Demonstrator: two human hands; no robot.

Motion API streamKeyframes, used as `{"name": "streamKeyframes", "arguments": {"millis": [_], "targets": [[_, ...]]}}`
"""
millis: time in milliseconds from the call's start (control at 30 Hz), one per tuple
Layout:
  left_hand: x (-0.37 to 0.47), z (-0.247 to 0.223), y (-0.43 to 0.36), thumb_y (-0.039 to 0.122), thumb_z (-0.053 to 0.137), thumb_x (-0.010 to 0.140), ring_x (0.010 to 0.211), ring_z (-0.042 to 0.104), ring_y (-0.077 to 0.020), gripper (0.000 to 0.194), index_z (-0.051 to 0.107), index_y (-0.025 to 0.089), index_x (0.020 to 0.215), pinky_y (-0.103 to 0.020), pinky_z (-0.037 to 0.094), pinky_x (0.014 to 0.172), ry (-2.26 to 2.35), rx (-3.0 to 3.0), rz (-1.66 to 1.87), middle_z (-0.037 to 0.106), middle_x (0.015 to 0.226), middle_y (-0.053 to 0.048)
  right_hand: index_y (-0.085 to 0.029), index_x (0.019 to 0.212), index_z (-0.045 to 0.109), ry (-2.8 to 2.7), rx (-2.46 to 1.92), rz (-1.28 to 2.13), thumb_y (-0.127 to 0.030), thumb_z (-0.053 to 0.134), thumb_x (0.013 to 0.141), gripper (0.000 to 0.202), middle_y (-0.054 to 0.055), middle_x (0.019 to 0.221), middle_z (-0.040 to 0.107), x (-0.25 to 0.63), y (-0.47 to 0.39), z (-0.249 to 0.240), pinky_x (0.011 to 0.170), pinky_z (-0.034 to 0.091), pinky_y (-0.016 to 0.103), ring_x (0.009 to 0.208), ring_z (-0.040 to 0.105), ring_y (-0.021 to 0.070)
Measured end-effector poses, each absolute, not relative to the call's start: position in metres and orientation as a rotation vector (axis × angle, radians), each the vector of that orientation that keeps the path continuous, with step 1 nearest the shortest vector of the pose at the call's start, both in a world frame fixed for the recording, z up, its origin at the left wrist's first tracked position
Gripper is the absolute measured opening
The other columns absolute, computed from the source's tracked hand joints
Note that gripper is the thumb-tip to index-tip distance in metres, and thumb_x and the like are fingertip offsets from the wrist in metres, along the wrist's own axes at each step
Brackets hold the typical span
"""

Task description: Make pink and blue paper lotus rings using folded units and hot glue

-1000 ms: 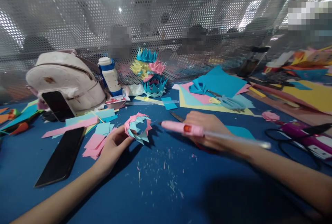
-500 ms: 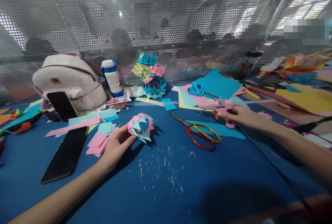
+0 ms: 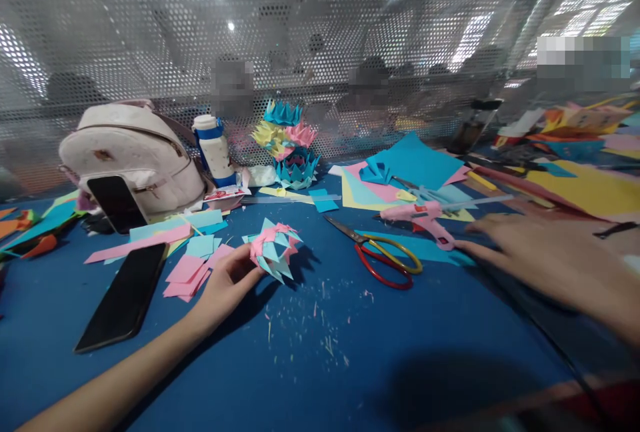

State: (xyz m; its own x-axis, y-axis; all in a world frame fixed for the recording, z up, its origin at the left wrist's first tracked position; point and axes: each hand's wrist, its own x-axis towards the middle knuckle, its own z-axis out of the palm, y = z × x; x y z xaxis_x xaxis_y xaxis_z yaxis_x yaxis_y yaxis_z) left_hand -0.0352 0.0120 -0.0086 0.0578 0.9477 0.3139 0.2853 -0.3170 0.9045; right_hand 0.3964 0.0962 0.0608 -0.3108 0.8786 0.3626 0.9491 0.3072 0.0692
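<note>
Between the thumb and fingers of my left hand [image 3: 231,280] is a ring of folded pink and light-blue paper [image 3: 275,249] with pointed tips, tilted just above the blue table. The pink glue gun [image 3: 424,219] lies on a strip of blue paper, its cord trailing to the lower right. Close behind its handle is my right hand [image 3: 515,245], slightly blurred, fingers apart and holding nothing. Scissors [image 3: 383,255] with one red and one yellow handle lie left of the glue gun. Stacked pink paper squares [image 3: 187,277] sit beside my left hand.
A black phone [image 3: 125,299] lies at left, before a pale backpack [image 3: 133,159] and a bottle [image 3: 215,152]. Folded paper crowns [image 3: 297,169] stand against a perforated metal screen [image 3: 320,39]. Coloured sheets [image 3: 415,162] spread at back right. Paper scraps [image 3: 325,332] litter the front.
My right hand has let go of the glue gun, which now rests on the table, and moved right. In my left hand the paper ring has turned, showing its outer side.
</note>
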Motion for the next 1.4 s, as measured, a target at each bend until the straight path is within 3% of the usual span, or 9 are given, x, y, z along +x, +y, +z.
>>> {"name": "streamKeyframes", "arguments": {"millis": [100, 233, 367, 500, 667, 867, 1000, 1200, 1400], "targets": [[-0.031, -0.005, 0.004, 0.025, 0.054, 0.091, 0.083, 0.063, -0.0199, 0.014, 0.066, 0.017, 0.09, -0.032, 0.051, 0.077, 1.174, 2.047, 1.192, 0.068, 0.088, -0.008, -0.031, 0.103, 0.067, -2.518, -1.3, -0.194, -0.059, 0.037, 0.094, 0.042, 0.011, 0.103, 0.071, 0.366, 0.064, 0.084, 0.073, 0.045, 0.042, 0.089, 0.065, 0.0275], [-0.027, 0.0, -0.004, 0.013, 0.042, 0.094, 0.084, 0.059, -0.0204, 0.018, 0.06, 0.017, 0.098, -0.032, 0.048, 0.075, 0.901, 2.391, 0.98, 0.066, 0.09, -0.011, -0.023, 0.094, 0.063, -2.767, -0.96, 0.136, -0.039, 0.038, 0.1, 0.03, 0.005, 0.09, 0.069, 0.292, 0.062, 0.102, 0.065, 0.042, 0.032, 0.076, 0.063, 0.0184], [-0.025, 0.002, -0.007, 0.009, 0.04, 0.093, 0.086, 0.058, -0.0222, 0.022, 0.058, 0.018, 0.102, -0.033, 0.047, 0.074, 0.85, 2.491, 0.922, 0.065, 0.093, -0.013, -0.019, 0.105, 0.061, -2.861, -0.654, 0.199, -0.024, 0.045, 0.098, 0.018, 0.005, 0.106, 0.067, 0.218, 0.108, 0.094, 0.075, 0.044, 0.029, 0.092, 0.061, 0.0169], [-0.027, 0.0, -0.008, 0.01, 0.039, 0.094, 0.087, 0.057, -0.0225, 0.022, 0.058, 0.016, 0.102, -0.034, 0.047, 0.074, 0.85, 2.506, 0.931, 0.064, 0.093, -0.013, -0.017, 0.119, 0.057, -3.017, -0.366, -0.062, -0.019, 0.051, 0.096, 0.024, 0.008, 0.122, 0.061, 0.152, 0.149, 0.073, 0.085, 0.043, 0.026, 0.109, 0.055, 0.0148], [-0.029, -0.003, -0.007, 0.008, 0.04, 0.093, 0.09, 0.058, -0.0228, 0.021, 0.057, 0.016, 0.104, -0.034, 0.047, 0.077, 0.814, 2.525, 0.944, 0.065, 0.096, -0.014, -0.013, 0.103, 0.066, -3.125, -0.317, -0.253, -0.012, 0.065, 0.083, 0.02, 0.012, 0.109, 0.065, 0.097, 0.155, 0.047, 0.071, 0.041, 0.03, 0.101, 0.057, 0.0228], [-0.03, -0.003, -0.005, 0.007, 0.041, 0.093, 0.088, 0.059, -0.0223, 0.02, 0.057, 0.015, 0.102, -0.034, 0.047, 0.075, 0.785, 2.51, 1.001, 0.066, 0.094, -0.013, -0.011, 0.091, 0.066, -3.117, -0.439, -0.289, -0.003, 0.054, 0.082, 0.017, 0.013, 0.094, 0.067, 0.096, 0.158, 0.036, 0.063, 0.034, 0.029, 0.087, 0.059, 0.0207], [-0.03, -0.004, -0.005, 0.007, 0.041, 0.093, 0.087, 0.058, -0.0216, 0.02, 0.057, 0.015, 0.101, -0.033, 0.047, 0.075, 0.791, 2.493, 1.023, 0.065, 0.093, -0.013, -0.014, 0.096, 0.064, -3.052, -0.476, -0.141, -0.006, 0.056, 0.081, 0.019, 0.01, 0.098, 0.065, 0.112, 0.169, 0.038, 0.063, 0.033, 0.027, 0.085, 0.057, 0.0182], [-0.03, -0.003, -0.005, 0.005, 0.041, 0.091, 0.086, 0.056, -0.0212, 0.02, 0.056, 0.016, 0.099, -0.033, 0.046, 0.075, 0.803, 2.477, 1.026, 0.063, 0.092, -0.012, -0.015, 0.086, 0.06, -2.883, -0.49, 0.245, -0.018, 0.059, 0.084, 0.004, 0.006, 0.091, 0.066, 0.14, 0.179, 0.039, 0.071, 0.04, 0.026, 0.081, 0.058, 0.015], [-0.029, -0.003, -0.005, 0.005, 0.042, 0.09, 0.083, 0.055, -0.0204, 0.017, 0.055, 0.015, 0.094, -0.032, 0.045, 0.072, 0.833, 2.447, 1.04, 0.061, 0.088, -0.011, -0.016, 0.108, 0.057, -2.688, -0.516, 0.614, -0.009, 0.051, 0.083, 0.027, 0.004, 0.097, 0.07, 0.167, 0.174, 0.035, 0.08, 0.045, 0.026, 0.089, 0.064, 0.0131]]}}
